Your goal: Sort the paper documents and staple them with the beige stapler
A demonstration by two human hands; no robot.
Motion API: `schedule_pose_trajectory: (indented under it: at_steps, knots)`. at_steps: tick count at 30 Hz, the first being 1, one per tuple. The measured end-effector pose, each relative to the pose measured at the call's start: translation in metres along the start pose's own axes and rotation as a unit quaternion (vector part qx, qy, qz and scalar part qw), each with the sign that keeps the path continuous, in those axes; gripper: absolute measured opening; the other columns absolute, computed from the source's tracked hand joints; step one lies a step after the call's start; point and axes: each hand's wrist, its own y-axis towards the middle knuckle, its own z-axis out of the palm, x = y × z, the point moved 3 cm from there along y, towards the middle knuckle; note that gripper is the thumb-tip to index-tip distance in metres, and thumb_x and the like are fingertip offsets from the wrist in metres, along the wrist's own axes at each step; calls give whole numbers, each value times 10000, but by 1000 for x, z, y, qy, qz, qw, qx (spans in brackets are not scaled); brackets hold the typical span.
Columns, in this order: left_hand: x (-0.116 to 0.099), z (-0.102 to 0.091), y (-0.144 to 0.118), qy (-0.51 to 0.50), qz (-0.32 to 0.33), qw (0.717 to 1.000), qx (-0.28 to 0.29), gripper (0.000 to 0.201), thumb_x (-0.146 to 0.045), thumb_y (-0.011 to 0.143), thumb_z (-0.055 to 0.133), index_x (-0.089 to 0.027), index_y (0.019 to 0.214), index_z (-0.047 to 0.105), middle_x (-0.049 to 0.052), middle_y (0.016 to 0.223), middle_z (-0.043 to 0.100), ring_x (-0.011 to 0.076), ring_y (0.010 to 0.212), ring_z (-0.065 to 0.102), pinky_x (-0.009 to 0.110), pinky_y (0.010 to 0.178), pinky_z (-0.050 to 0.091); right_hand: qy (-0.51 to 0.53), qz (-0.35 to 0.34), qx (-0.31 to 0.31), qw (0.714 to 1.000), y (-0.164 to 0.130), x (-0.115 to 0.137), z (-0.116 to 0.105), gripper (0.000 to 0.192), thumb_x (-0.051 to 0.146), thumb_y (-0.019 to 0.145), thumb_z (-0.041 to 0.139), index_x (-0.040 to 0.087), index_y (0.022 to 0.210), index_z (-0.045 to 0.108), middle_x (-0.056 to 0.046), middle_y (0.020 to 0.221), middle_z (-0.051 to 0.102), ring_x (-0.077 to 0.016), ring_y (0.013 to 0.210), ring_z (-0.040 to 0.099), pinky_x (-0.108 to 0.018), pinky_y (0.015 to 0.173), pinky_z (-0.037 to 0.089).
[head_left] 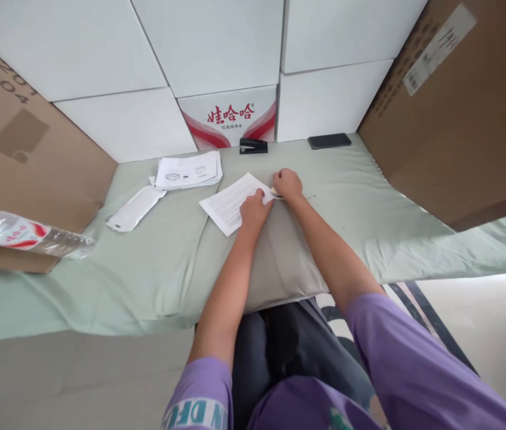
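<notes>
A white printed sheet of paper lies at an angle on the green cloth in front of me. My left hand is on its right side, fingers curled closed at the corner. Just to the right, my right hand is closed, knuckles up, against the same corner. A small pale piece shows beside its fingers; I cannot make out what it is. A thin dark strand sticks out past the right wrist. Behind the sheet sits a black stapler, touched by neither hand.
To the left are a stack of printed papers and a slim white packet. A water bottle lies at far left. A black phone rests at the back right. White cartons wall the back; brown boxes flank both sides.
</notes>
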Motion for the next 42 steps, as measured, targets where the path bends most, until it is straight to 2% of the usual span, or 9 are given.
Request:
schedule_pose_trajectory:
  at_steps: [11,14,16,20,27,31,35,38,42]
  knots:
    - [11,-10,7,-5,-12,1000,6,458,-607,912,524,-232,1112,693,158,1065,704,353,1093,623,431,903,457,12,3,-58,998,-5,-14,-10,370,394,990,428,174,954,723,-162,974,725,-271,906,632,-373,812,463]
    - [29,-36,7,13,-79,991,-107,404,-529,884,607,-233,1153,670,178,1349,606,379,1321,477,513,1051,389,24,-7,-88,996,-8,-13,-11,371,385,1010,383,189,951,692,-138,943,712,-258,885,612,-364,807,442]
    - [50,-52,5,24,-167,973,-157,586,-475,795,727,-224,1303,583,210,1557,410,434,1437,335,600,1101,325,30,-13,-105,994,-10,-13,-12,379,389,1020,353,194,933,666,-122,905,699,-248,865,598,-355,800,426]
    - [89,-63,5,-8,-277,951,-137,755,-379,709,801,-158,1367,503,293,1424,492,468,1310,489,596,1036,409,36,-21,-126,991,-12,-13,-14,372,386,1021,336,203,879,628,-97,846,676,-228,808,574,-334,757,397]
    - [121,-79,13,-119,-164,949,-241,159,-130,826,559,-180,929,669,99,972,707,285,1034,660,431,1012,462,48,-44,-126,990,-14,-10,-15,361,387,1022,338,208,869,612,-74,815,667,-217,792,569,-320,734,369]
    - [134,-93,14,-208,-87,911,-345,118,-185,843,560,-198,895,665,35,950,705,213,1023,650,343,1015,461,56,-65,-115,990,-14,-8,-17,334,375,1014,362,209,905,631,-72,831,681,-220,808,579,-325,765,381]
    - [141,-95,21,-288,-39,876,-386,129,-209,850,568,-175,941,653,34,966,691,183,1010,649,305,990,475,91,-139,-108,980,-16,-2,-21,327,384,1003,417,200,920,674,-75,919,718,-230,934,607,-362,931,386]
    - [143,-93,26,-327,-52,851,-408,154,-240,873,562,-170,990,632,43,1004,679,171,1021,648,289,977,484,172,-237,-31,956,-19,8,-18,329,429,992,462,212,1049,703,-58,1028,743,-219,1050,623,-368,1020,377]
    - [141,-93,28,-342,-60,842,-414,175,-310,907,566,-177,1012,611,51,1039,660,174,1063,637,284,981,484,252,-278,49,926,-25,18,-10,352,374,939,546,193,1219,658,-47,1032,759,-199,1010,654,-337,978,437]
